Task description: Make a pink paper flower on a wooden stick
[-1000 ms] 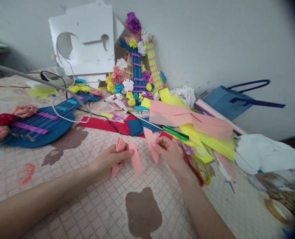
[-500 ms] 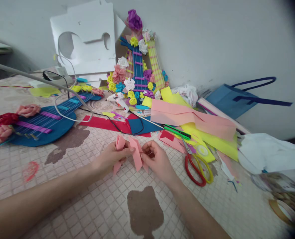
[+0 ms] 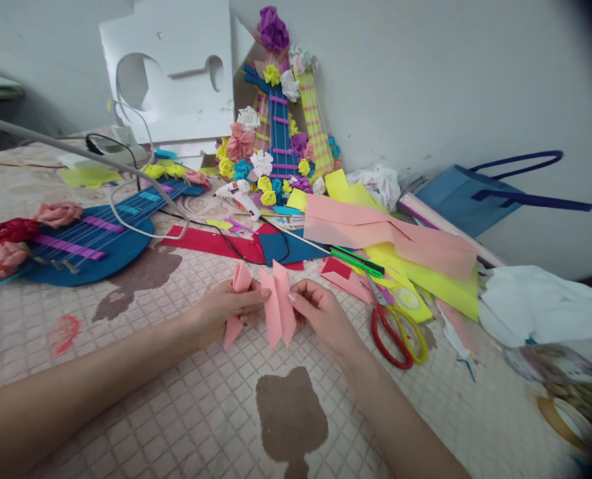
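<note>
While a folded pink piece (image 3: 239, 279) is pinched by the left hand (image 3: 223, 313), two pink strips (image 3: 279, 305) are pressed against it in closed fingers of the right hand (image 3: 326, 318), low over the checked covering (image 3: 201, 412). Aligning seems in hand; a firm central pinch is called for, the meeting point being hidden.

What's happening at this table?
A person is handling pink strips with both bare hands. The left hand pinches a folded bunch and the right hand holds more strips against it, just above the table. Scissors lie right of the hands. A glue gun, paper sheets and a blue guitar lie behind.
</note>
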